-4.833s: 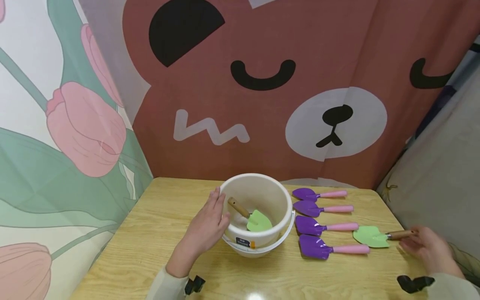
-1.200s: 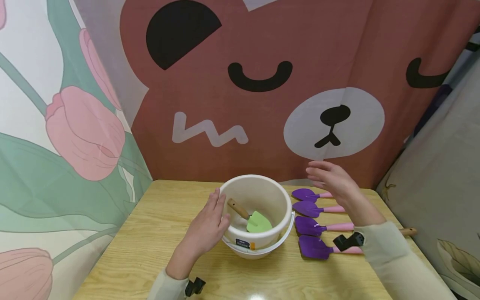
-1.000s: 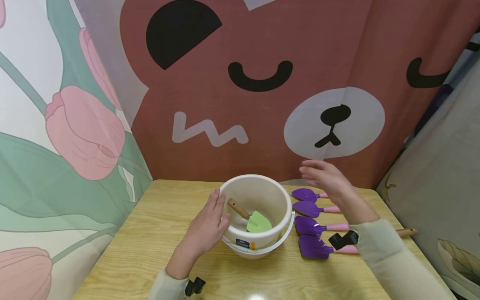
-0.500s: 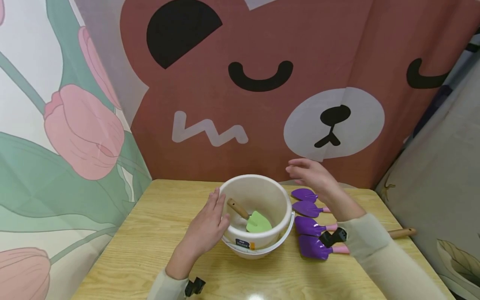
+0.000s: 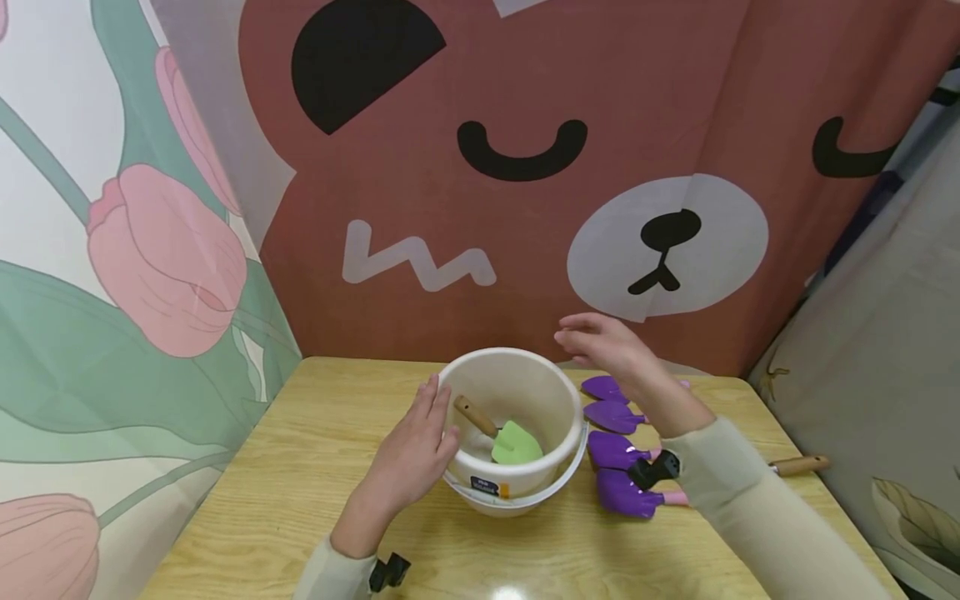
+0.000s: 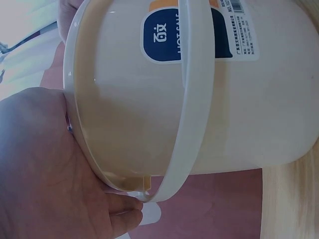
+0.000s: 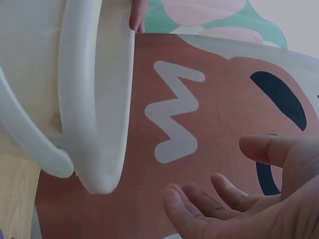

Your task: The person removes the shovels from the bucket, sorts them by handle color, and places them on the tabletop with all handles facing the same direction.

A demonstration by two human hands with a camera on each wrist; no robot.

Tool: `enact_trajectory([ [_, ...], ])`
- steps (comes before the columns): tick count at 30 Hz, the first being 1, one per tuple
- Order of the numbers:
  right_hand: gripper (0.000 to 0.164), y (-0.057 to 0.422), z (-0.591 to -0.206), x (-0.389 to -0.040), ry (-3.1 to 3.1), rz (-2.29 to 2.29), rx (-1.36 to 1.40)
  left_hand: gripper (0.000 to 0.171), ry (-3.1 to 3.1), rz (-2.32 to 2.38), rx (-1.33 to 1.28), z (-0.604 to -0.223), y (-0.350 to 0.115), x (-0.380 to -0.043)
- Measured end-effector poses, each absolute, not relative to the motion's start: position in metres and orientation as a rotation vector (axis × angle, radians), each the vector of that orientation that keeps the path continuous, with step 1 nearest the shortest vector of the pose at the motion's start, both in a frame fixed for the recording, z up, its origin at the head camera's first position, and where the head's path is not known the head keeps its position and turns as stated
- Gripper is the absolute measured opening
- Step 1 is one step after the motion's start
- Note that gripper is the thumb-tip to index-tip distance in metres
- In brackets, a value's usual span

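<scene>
A white bucket (image 5: 508,487) with its handle lowered stands on the table. Inside it lies a trowel with a light green blade (image 5: 517,443) and a wooden handle. My left hand (image 5: 411,450) rests against the bucket's left rim with straight fingers. Raised beyond the bucket's right rim, my right hand (image 5: 611,346) is empty, its fingers loosely bent and the thumb apart, as the right wrist view shows. Below the right arm are several purple trowels (image 5: 622,493) with pink handles, partly covered by it. A second wooden-handled trowel (image 5: 801,465) lies at far right, its blade hidden behind the sleeve.
The wooden table (image 5: 277,500) ends at a brown bear-print curtain (image 5: 420,325) behind. A tulip-print curtain (image 5: 172,267) hangs on the left and a grey cloth (image 5: 862,333) on the right.
Earlier my right hand held the second green trowel's handle at far right. It has let go and moved left over the purple trowels towards the bucket. The left hand has stayed put.
</scene>
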State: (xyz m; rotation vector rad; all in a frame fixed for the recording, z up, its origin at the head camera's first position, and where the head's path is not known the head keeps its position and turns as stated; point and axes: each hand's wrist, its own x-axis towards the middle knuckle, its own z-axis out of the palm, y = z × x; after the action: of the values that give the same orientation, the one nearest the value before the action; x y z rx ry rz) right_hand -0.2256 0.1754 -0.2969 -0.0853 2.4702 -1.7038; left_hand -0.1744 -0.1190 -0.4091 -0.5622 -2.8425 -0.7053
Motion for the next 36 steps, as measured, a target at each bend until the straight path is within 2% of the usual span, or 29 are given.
enact_trajectory([
  [21, 0.048, 0.132, -0.304, -0.234, 2.390, -1.622, -0.136, 0.066, -2.856, -0.711, -0.561, -0.408, -0.120, -0.175],
  [36, 0.050, 0.105, -0.313, -0.242, 2.434, -1.403, -0.129, 0.066, -2.856, -0.724, -0.565, -0.408, -0.120, -0.176],
])
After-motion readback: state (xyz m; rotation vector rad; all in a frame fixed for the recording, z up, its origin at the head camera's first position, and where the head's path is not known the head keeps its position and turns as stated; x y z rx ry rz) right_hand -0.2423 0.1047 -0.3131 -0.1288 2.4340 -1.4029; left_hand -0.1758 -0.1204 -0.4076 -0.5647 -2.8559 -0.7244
